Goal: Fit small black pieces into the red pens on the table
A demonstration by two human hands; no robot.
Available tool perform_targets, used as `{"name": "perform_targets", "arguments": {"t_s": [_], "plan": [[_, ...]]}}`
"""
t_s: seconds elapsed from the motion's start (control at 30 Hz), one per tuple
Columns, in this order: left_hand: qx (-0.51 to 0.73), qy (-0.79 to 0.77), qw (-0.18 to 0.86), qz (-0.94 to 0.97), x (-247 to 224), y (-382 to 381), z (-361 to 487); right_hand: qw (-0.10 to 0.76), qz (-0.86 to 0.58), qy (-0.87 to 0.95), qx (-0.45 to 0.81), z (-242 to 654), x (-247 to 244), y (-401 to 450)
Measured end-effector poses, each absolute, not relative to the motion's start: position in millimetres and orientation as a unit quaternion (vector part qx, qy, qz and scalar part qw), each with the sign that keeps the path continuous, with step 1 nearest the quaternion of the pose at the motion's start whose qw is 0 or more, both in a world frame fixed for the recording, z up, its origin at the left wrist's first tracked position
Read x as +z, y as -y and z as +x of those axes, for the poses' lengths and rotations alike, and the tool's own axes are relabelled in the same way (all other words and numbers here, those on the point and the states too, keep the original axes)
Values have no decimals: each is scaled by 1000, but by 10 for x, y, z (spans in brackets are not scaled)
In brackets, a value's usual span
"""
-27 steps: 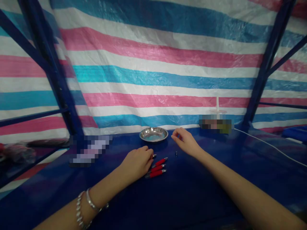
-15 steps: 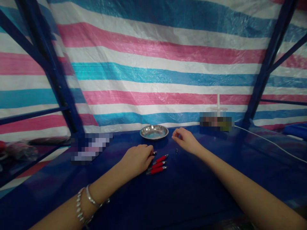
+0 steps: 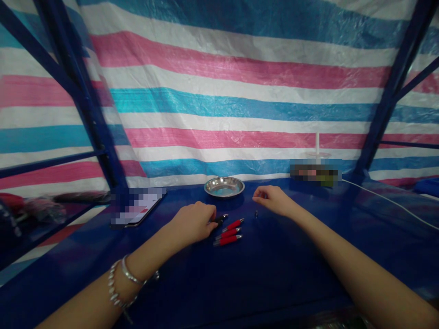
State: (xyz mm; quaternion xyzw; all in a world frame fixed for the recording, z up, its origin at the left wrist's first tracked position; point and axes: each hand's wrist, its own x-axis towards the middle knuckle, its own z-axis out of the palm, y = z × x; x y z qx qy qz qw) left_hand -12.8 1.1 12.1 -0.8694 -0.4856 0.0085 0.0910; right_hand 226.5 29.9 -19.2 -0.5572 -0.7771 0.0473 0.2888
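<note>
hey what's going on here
A person's left hand has its thumb and fingers at a dark pen; how firmly it grips is hard to tell. Three red pens lie beside it on the blue table. The right hand, fingers curled, is near a small metal piece. A metal dish sits farther back.

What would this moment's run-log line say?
left hand: touching dark pen | right hand: curled, near small metal piece | three red pens: lying side by side | metal dish: farther back
</note>
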Motion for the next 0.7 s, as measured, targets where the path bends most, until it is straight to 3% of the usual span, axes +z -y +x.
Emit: {"name": "perform_targets", "arguments": {"t_s": [0.33,0.7], "plan": [[76,508,63,-856,257,100,-158,227,-561,788,110,2277,-197,-239],[99,500,68,-857,255,126,-130,223,-565,779,155,2213,-273,-275]]}}
